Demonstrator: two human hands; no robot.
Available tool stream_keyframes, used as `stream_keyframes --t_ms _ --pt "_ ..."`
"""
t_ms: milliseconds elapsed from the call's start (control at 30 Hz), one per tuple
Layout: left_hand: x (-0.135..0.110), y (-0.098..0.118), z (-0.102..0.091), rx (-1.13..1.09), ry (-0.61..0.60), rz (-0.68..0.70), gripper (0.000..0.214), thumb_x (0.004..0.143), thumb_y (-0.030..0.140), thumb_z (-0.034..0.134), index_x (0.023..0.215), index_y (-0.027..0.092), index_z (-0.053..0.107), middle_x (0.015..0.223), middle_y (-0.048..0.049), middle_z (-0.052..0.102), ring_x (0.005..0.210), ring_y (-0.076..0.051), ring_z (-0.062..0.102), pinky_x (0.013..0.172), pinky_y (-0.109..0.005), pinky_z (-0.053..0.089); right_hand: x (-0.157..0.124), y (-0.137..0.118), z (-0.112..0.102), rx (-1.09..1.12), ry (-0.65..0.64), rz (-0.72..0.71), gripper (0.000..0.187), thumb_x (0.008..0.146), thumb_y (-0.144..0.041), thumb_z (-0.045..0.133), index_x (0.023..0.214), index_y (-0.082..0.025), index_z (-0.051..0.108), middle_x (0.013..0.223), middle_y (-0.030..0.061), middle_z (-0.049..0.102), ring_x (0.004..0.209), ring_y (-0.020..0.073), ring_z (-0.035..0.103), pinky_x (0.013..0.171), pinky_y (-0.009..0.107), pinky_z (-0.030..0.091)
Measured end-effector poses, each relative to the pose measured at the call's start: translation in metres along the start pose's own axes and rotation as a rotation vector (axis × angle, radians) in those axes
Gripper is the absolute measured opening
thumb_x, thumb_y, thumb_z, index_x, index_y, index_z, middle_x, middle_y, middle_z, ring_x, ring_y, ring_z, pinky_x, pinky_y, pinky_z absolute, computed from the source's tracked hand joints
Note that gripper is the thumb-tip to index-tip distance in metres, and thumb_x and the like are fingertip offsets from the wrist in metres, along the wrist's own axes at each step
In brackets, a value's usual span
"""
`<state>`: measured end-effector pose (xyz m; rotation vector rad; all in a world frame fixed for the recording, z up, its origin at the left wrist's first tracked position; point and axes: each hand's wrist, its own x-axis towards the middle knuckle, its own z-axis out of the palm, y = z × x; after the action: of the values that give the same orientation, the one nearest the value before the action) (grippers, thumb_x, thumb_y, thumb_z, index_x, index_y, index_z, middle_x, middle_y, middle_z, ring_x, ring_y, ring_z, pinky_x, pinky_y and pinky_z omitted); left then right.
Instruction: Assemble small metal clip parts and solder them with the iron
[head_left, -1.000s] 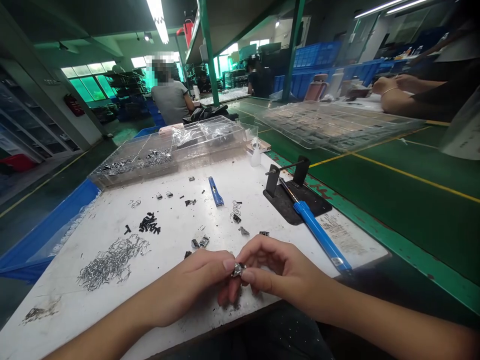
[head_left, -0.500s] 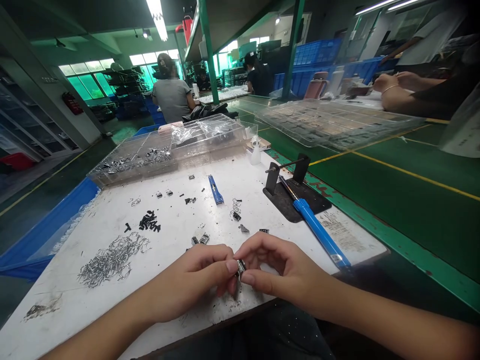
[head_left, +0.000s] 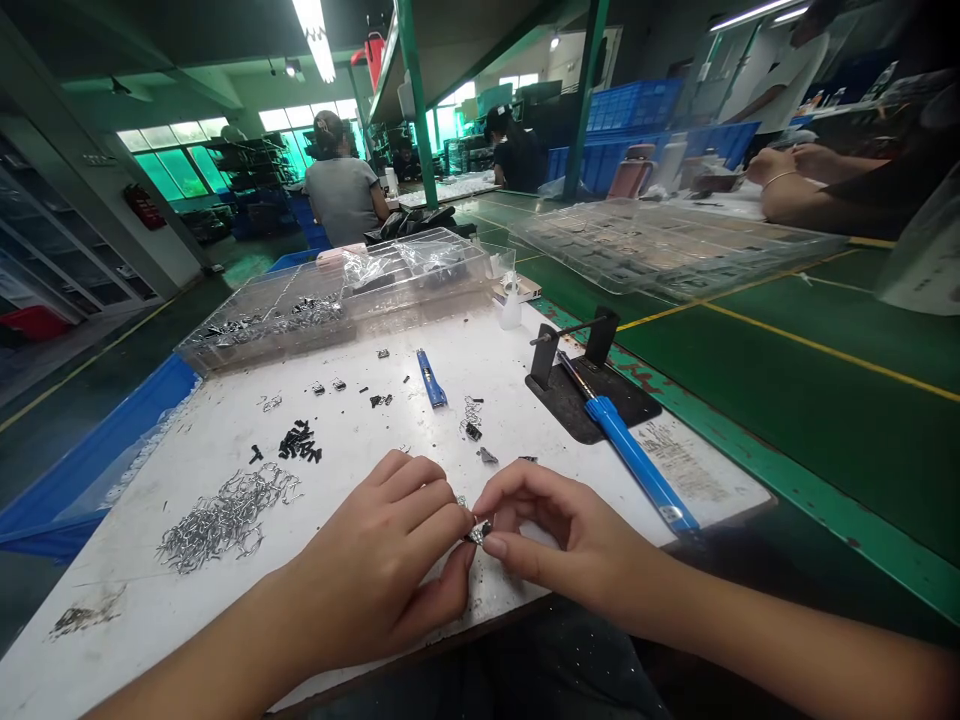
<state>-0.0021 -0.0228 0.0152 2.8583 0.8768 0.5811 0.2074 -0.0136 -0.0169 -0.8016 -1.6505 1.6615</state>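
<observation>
My left hand [head_left: 390, 560] and my right hand [head_left: 559, 530] meet at the near edge of the white work board [head_left: 360, 450]. Between their fingertips they pinch one small shiny metal part [head_left: 478, 531], held just above the board. Left of my hands lies a heap of silver wire springs [head_left: 225, 515]. A cluster of small black pieces [head_left: 300, 443] sits behind that heap. A few loose metal parts [head_left: 472, 420] lie just beyond my fingers.
A blue-handled soldering iron [head_left: 637, 460] rests on its black stand [head_left: 592, 390] at the right. A small blue tool [head_left: 431, 380] lies mid-board. Clear plastic trays [head_left: 337, 295] with parts line the far edge. Other people sit at benches behind and at the far right.
My left hand has rolled over so its back faces up, and its fingers have spread over the part. The small clips that showed near it are now covered. My right hand barely moved.
</observation>
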Motion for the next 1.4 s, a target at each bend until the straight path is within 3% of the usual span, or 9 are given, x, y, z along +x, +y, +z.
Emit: stream_keyframes --t_ms 533,667,933,1400 --pt "0.0 0.003 0.003 0.05 0.04 -0.033 0.014 0.083 0.01 0.046 0.076 0.016 0.056 0.067 -0.0033 0.053 0.073 -0.02 0.046 0.065 -0.035 0.036 0.0 0.001 0.002 -0.157 0.047 -0.049 0.013 0.087 -0.03 0.06 0.094 -0.019 0.06 0.076 0.0004 0.057 0.072 0.0141 0.055 0.066 0.027 0.045" --pt "0.002 0.005 0.004 0.043 0.027 -0.059 0.013 0.082 0.01 0.047 0.073 0.015 0.056 0.067 -0.0033 0.053 0.072 -0.019 0.046 0.065 -0.035 0.036 0.0 0.002 0.004 -0.19 0.069 -0.077 0.006 0.084 -0.023 0.06 0.088 -0.019 0.058 0.079 0.0015 0.059 0.076 0.0149 0.056 0.069 0.027 0.046" --pt "0.004 0.01 0.01 -0.139 -0.015 -0.173 0.013 0.079 0.011 0.049 0.067 0.016 0.048 0.063 -0.001 0.052 0.072 -0.018 0.044 0.064 -0.032 0.036 -0.004 0.005 0.007 -0.331 0.065 -0.072 0.013 0.075 -0.013 0.057 0.077 -0.021 0.047 0.069 -0.0044 0.05 0.062 0.0111 0.044 0.056 0.024 0.037" --pt "0.008 0.014 0.018 -0.317 0.055 -0.26 0.013 0.072 0.008 0.047 0.062 0.017 0.049 0.059 -0.0005 0.049 0.068 -0.017 0.044 0.061 -0.029 0.038 -0.004 0.007 0.01 -0.278 0.085 -0.071 0.019 0.07 -0.012 0.058 0.072 -0.022 0.042 0.071 -0.003 0.051 0.064 0.0128 0.045 0.058 0.026 0.037"
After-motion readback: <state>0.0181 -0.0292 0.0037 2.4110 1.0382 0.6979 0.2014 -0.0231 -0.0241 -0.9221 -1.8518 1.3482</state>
